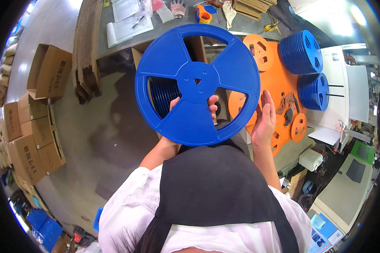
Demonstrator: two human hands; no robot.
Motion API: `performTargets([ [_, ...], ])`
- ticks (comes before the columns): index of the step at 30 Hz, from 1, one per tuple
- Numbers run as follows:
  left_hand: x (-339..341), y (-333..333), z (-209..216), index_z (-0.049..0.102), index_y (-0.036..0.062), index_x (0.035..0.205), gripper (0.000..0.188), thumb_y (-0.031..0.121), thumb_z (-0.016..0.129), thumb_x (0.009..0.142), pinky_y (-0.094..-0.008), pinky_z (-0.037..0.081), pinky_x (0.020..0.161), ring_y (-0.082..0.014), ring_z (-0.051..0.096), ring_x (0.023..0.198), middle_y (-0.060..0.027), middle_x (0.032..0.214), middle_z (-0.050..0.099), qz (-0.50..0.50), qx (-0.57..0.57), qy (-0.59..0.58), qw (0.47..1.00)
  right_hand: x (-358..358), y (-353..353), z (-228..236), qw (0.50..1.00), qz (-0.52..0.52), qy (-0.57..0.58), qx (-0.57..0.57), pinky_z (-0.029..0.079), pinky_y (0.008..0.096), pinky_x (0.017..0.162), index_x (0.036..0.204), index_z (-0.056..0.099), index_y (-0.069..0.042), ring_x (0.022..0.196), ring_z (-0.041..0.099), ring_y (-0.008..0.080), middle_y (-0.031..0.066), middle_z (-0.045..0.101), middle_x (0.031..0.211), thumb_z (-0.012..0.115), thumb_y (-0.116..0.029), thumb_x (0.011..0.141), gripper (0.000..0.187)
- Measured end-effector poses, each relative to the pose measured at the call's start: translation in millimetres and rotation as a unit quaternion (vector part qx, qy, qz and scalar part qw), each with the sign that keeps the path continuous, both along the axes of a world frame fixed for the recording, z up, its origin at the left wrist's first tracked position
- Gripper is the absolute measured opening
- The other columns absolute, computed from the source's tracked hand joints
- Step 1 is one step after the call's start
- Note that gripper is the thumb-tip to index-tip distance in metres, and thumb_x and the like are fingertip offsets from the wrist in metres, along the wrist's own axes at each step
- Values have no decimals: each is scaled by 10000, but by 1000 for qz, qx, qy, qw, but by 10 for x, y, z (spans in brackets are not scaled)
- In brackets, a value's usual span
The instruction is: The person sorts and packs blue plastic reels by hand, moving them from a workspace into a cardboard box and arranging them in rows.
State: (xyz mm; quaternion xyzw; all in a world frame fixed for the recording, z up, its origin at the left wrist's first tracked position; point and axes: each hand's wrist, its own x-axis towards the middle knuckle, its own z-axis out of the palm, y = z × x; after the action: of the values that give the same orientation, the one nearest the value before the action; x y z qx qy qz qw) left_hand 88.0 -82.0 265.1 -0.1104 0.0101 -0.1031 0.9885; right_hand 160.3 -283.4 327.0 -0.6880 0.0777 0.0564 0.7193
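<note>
A large blue plastic reel (198,116) with wide cutouts is held up in front of my body, its round face turned up toward me. My left hand (213,106) is closed on it from underneath. Its fingertips show in one cutout and its thumb in another, while the spoke between hides the palm. Beside the reel's right rim, my right hand (264,120) is open with the fingers stretched out and nothing in it. Whether it touches the rim I cannot tell. Through the left cutout, a stack of dark blue reels (161,95) shows below.
At right, an orange round table (278,76) bears orange discs (298,127) and two blue reel stacks (299,52). Ahead is a grey workbench (164,36) with papers (128,29), a glove (178,9) and a tape dispenser (204,15). Cardboard boxes (27,154) stand at left.
</note>
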Motion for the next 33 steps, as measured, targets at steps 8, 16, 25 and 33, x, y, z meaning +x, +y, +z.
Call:
performTargets([
  [8,37,-9,-147,307,33,1437,746,465,565,886,-443,458,1000,-312,553,1169,-200,1347,487,-12,-44,1,999,58,-115,-177,1000,-19,15,20,312,419,1108,1348,424,38,1341,356,264,155,419,1410,378,-234,1023,426],
  [16,82,-47,-338,302,22,1442,743,463,532,890,-468,472,979,-345,551,1165,-227,1354,472,-11,7,27,1000,196,-95,-172,995,-20,94,11,303,428,1108,1351,406,54,1335,370,267,165,417,1411,379,-249,1024,447],
  [25,-32,332,-802,433,-36,1347,638,413,468,896,-436,506,932,-334,585,1119,-227,1258,558,7,140,219,966,190,-631,-653,990,-32,137,-12,293,394,1087,1369,416,13,1355,358,269,145,414,1431,399,-269,1016,452],
  [33,-104,830,-2284,452,56,1315,740,481,630,736,-427,551,787,-331,652,886,-177,1011,634,-43,342,420,840,-20,-853,-719,977,-35,207,-26,371,364,1027,1310,479,12,1281,448,239,130,492,1363,428,-262,1010,409],
])
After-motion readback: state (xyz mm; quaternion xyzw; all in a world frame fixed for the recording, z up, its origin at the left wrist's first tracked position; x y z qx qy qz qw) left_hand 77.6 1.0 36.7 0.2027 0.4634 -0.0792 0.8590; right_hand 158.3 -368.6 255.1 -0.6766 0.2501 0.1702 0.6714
